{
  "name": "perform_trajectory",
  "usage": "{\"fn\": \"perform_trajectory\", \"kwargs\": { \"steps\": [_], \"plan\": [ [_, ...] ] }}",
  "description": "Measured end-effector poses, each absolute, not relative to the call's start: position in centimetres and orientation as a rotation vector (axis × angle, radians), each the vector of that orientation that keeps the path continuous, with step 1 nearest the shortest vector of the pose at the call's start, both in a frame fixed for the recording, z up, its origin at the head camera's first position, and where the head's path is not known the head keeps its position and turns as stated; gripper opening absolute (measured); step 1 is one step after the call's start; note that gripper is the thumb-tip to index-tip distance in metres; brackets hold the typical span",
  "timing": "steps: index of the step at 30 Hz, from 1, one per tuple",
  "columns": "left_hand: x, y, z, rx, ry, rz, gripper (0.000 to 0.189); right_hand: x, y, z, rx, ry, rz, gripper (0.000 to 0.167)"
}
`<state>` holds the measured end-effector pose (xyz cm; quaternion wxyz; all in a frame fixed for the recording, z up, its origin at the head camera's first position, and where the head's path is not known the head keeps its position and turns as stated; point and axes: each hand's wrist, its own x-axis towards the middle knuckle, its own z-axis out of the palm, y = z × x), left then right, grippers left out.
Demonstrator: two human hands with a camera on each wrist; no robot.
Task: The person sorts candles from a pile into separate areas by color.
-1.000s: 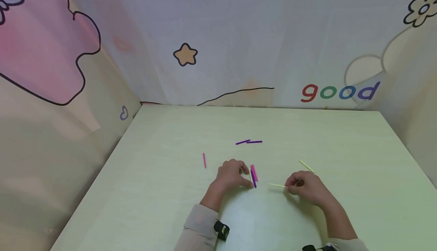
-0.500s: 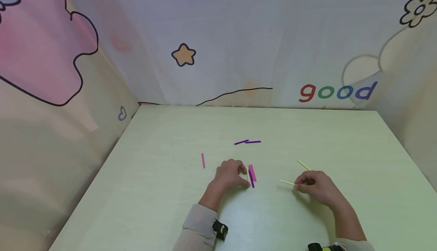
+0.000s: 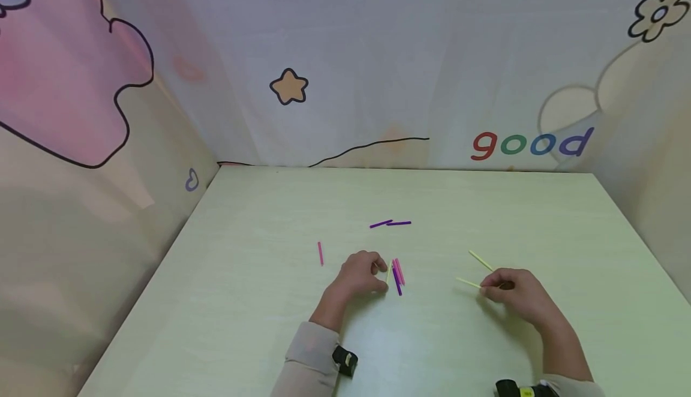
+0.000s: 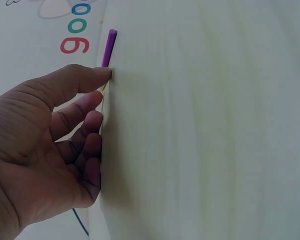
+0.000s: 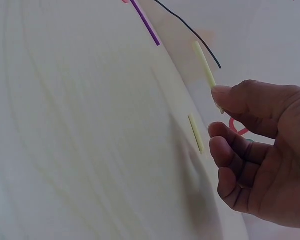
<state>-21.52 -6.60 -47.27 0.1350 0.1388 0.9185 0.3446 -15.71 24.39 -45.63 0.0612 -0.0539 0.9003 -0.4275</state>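
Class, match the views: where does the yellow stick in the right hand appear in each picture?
Head: right of centre, the yellow stick pointing left from the right hand.
Left wrist: not in it.
Right wrist: upper right, at that hand's fingertips.
Shared landmark: the red letter g, partly hidden in right wrist.

Streaked pale green worktop [image 3: 243, 235], two purple sticks [image 3: 398, 223] nearest its far edge, a pink stick [image 3: 321, 253] towards its left edge, pale yellow sticks [image 3: 480, 260] towards its right edge, black-outlined orange star [image 3: 289, 87] and red, green, blue and purple letters [image 3: 532, 145] beyond the far edge
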Motion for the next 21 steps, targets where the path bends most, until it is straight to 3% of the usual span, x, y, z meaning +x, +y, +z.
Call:
{"fn": "perform_trajectory", "kwargs": {
  "steps": [21],
  "plan": [
    [-21.6,-6.6,-47.4,0.361,2.644,1.062,0.026,-15.5,26.3,-46.2,-0.015,2.787,-1.279,0.015]
  ]
}}
